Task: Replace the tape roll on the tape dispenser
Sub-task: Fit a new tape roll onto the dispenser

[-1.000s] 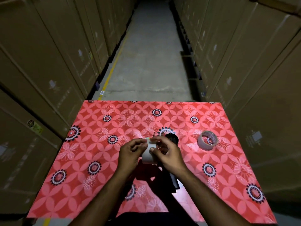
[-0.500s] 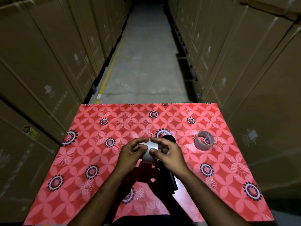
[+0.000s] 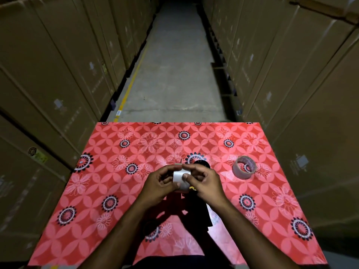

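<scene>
A white tape roll (image 3: 181,178) is held above the middle of a red floral table (image 3: 116,191), pinched on its left by the left hand (image 3: 158,184) and on its right by the right hand (image 3: 206,184). The black tape dispenser (image 3: 200,206) is partly hidden beneath. A clear tape roll (image 3: 244,167) is seen lying apart at the right.

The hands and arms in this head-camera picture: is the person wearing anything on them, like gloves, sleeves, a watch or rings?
Nothing that shows. The left hand and right hand are bare, with no gloves, and no rings can be made out in the dim light. Both forearms are uncovered down to the bottom edge of the picture: no sleeves, watch or wristband in view.
</scene>
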`<state>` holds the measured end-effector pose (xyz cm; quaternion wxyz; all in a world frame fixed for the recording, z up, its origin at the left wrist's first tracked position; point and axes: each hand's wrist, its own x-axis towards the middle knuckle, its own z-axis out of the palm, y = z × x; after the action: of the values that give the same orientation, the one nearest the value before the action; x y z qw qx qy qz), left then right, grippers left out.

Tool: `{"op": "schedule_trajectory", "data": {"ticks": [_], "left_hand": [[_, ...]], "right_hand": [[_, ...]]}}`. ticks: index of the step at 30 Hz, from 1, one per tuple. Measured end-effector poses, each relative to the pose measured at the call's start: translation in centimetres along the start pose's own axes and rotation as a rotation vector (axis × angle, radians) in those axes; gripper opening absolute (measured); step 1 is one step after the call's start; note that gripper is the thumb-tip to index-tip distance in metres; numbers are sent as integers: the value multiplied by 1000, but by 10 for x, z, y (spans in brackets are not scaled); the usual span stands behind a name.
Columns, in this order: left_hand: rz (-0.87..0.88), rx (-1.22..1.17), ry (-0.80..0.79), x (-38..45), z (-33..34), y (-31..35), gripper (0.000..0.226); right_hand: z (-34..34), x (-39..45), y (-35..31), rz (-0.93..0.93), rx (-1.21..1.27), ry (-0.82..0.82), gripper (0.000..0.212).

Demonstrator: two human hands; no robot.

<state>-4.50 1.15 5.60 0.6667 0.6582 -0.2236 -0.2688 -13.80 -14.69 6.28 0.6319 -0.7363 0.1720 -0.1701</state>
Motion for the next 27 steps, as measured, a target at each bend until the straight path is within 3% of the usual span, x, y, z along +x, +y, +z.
{"op": "schedule_trajectory", "data": {"ticks": [6, 9, 14, 18, 21, 24, 27], "left_hand": [[-32, 5, 55, 0, 2, -2, 38], [-35, 1, 55, 0, 2, -1, 36], [-18, -36, 6, -3, 1, -3, 50], [-39, 15, 83, 2, 1, -4, 26], [-42, 32, 85, 2, 3, -1, 23], [-23, 23, 42, -3, 4, 0, 34], [-36, -22, 34, -3, 4, -3, 40]], "right_hand": [[-3, 0, 7, 26, 22, -95, 41], [-3, 0, 7, 23, 3, -61, 32], [-1, -2, 7, 6, -3, -30, 28], [-3, -4, 5, -2, -29, -108, 29], [-1, -4, 4, 16, 15, -41, 26], [-1, -4, 5, 2, 37, 13, 30], [-4, -4, 5, 7, 27, -58, 31]]}}
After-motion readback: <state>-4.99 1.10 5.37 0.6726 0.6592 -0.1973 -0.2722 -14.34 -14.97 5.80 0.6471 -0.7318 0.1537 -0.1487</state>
